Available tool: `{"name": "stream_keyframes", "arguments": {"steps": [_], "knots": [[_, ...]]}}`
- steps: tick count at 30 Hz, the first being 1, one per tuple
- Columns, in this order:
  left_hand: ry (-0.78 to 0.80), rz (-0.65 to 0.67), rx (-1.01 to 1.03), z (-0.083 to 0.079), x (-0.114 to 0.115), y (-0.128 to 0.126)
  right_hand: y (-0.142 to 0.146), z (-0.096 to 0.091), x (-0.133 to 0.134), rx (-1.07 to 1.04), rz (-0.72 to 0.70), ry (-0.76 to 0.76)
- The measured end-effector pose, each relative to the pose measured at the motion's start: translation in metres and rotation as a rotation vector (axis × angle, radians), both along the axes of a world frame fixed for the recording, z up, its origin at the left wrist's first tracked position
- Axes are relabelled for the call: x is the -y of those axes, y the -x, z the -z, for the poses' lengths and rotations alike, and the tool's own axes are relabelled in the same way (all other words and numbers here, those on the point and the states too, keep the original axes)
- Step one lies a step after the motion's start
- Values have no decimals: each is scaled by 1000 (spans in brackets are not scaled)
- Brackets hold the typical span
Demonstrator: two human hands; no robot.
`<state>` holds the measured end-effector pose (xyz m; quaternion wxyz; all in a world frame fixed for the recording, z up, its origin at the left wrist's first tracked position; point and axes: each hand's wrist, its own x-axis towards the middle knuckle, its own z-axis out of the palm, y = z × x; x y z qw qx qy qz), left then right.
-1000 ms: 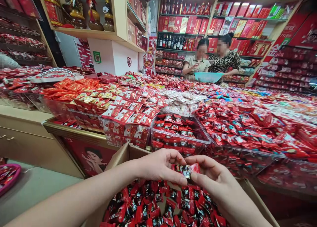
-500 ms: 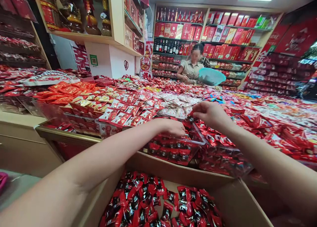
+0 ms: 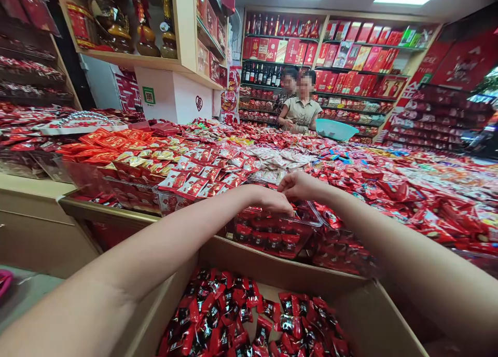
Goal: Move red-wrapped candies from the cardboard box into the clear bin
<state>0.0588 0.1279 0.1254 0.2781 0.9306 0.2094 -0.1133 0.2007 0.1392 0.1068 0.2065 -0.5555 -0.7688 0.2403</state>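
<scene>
Both my hands are over a clear plastic bin (image 3: 290, 223) of small wrapped candies in black and red (image 3: 274, 242). My left hand (image 3: 273, 200) reaches down into it from the left, its fingers curled together and their tips out of sight. Close beside it, at the bin's back edge, my right hand (image 3: 299, 186) is bent with fingers pinched and pointing down to the left. What either hand holds is hidden. Below the bin, an open cardboard box (image 3: 288, 268) contains many of the same candies (image 3: 221, 315) loose on its bottom.
Neighbouring bins hold red-and-white packets (image 3: 187, 183), white packets (image 3: 276, 157) and red packets (image 3: 420, 196). Across the display are two people (image 3: 303, 108) and a turquoise basin (image 3: 336, 129). A cabinet corner (image 3: 155, 92) juts out at left; stocked shelves (image 3: 288, 48) line the back.
My right hand has moved left and slightly down, up beside my left hand, which stays nearly in place. Across the display, the turquoise basin has been lowered and a second person shows more.
</scene>
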Motion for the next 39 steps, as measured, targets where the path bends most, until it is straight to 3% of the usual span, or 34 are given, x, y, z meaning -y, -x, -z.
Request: {"name": "stream_keyframes", "arguments": {"steps": [7, 13, 16, 19, 25, 32, 39], "knots": [[146, -66, 10, 3, -4, -3, 13, 0, 9, 6, -30, 145], [268, -119, 73, -5, -3, 8, 19, 17, 4, 2, -20, 207], [207, -162, 157, -6, -8, 20, 19, 22, 3, -72, -45, 253], [41, -234, 229, -2, -17, 31, 18, 22, 5, -164, -91, 325], [-203, -292, 187, 9, -18, 41, 19, 25, 10, -205, -149, 390], [-288, -297, 100, 19, -22, 31, 19, 28, 13, -104, -137, 301], [-246, -246, 61, 23, -22, 25, 18, 25, 19, 46, -92, 157]]}}
